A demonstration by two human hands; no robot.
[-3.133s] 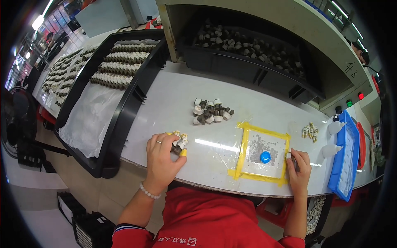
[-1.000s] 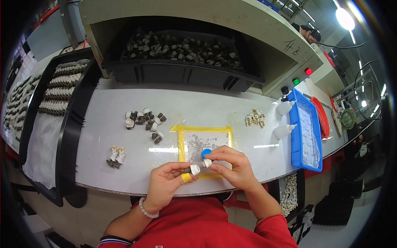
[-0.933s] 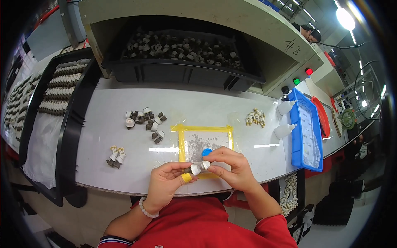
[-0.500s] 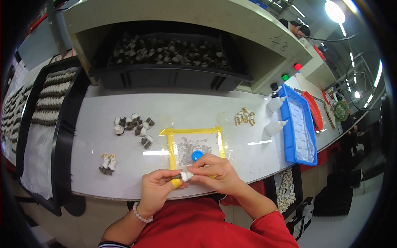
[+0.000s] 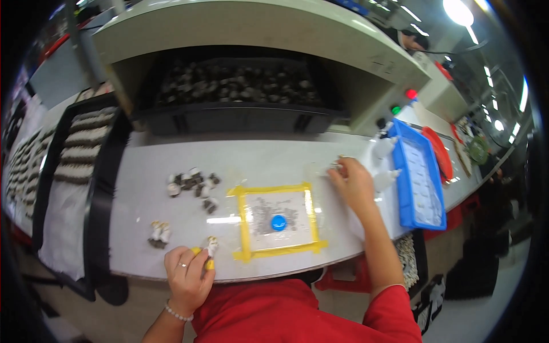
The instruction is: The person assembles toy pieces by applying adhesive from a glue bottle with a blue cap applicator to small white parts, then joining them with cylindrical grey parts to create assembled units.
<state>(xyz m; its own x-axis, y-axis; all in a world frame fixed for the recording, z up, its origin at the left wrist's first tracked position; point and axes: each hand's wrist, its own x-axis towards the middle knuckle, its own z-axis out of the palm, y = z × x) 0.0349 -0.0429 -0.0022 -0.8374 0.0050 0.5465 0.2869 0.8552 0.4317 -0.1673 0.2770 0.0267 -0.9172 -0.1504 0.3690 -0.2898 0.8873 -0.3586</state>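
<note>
At the front edge of the table, left of the yellow-taped sheet, my left hand (image 5: pixel 189 275) closes its fingers on a small white figurine (image 5: pixel 213 244) with a gold top. Yellow covers wrap some of its fingertips. Two similar figurines (image 5: pixel 160 233) with dark bases stand to its left. My right hand (image 5: pixel 355 184) stretches out to the far right, its bent fingers on small white-and-gold pieces (image 5: pixel 337 164). The hand hides most of these pieces, and what it pinches is not plain. Farther left lies a loose group of white-and-dark pieces (image 5: pixel 197 184).
Mid-table, yellow tape (image 5: pixel 281 250) frames a spotted sheet with a blue round cap (image 5: pixel 278 223) on it. White squeeze bottles (image 5: pixel 384 180) and a blue tray (image 5: pixel 405 197) stand right. Black crates (image 5: pixel 240 117) hold many pieces under the shelf and at left (image 5: pixel 97 197).
My hands, together over the taped sheet before, are now apart. The left has moved left and down with the white figurine; the right has reached to the white-and-gold pieces. The view has shifted slightly.
</note>
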